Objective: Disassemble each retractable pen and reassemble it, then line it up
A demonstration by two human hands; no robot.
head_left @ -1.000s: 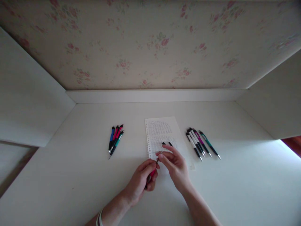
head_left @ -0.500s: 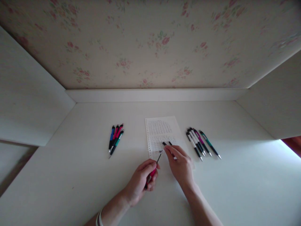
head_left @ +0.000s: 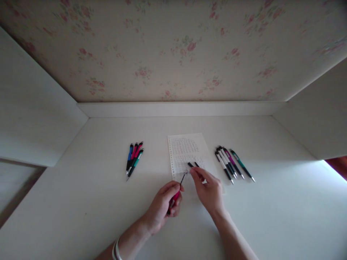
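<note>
My left hand (head_left: pixel 164 206) is closed around a pink pen body (head_left: pixel 175 198), whose thin dark refill (head_left: pixel 182 179) sticks out bare at the upper end. Just to the right, my right hand (head_left: pixel 207 189) has its thumb and forefinger pinched together close to the refill's tip. Whatever small thing sits in that pinch is too tiny to make out. Beyond the right fingertips, two short black pen parts (head_left: pixel 190 164) lie on a sheet of handwritten paper (head_left: pixel 184 146); the fingers partly hide them.
To the left lies a group of pens (head_left: pixel 134 159) in blue, pink and green. On the right rests another group of pens (head_left: pixel 226 162), white, purple and green. A white desk (head_left: pixel 108 224) carries everything, bounded by a back ledge (head_left: pixel 179 109) and side panels.
My right fingertips have closed into a tighter pinch beside the refill's tip, and the refill now reaches nearly to them. The left hand keeps its hold on the pen body.
</note>
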